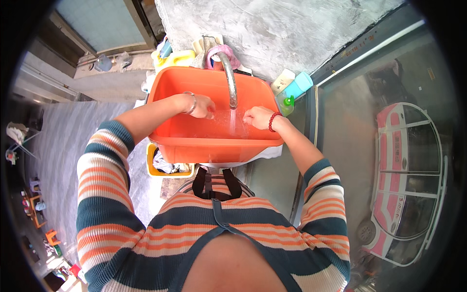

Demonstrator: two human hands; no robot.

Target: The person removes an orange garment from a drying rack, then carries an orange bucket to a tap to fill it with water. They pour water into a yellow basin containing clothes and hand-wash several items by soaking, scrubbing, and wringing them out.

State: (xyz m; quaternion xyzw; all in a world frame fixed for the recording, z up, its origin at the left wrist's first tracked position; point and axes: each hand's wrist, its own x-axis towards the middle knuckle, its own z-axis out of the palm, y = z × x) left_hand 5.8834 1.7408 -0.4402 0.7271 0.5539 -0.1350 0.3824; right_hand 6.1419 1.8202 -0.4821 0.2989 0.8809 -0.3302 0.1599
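An orange plastic tub (215, 141) stands before me with water in its bottom. From the curved metal faucet (231, 82) a stream of water (232, 122) falls into it. My left hand (200, 106), with a silver bangle (191, 102) at the wrist, reaches over the tub left of the stream; its thumb and fingers are bent and apart, and nothing shows in them. Right of the stream hangs my right hand (257, 117), a red bead bracelet (272, 122) on its wrist. Its fingers are curled and bunched, so their inner side is hidden.
Behind the tub are a yellow jug (180, 58) and a pink cloth (228, 54). At its right stand a green-topped pump bottle (288, 104) and a light-blue container (302, 82). A yellow basket (150, 169) of cloth sits below left. A glass pane borders the right side.
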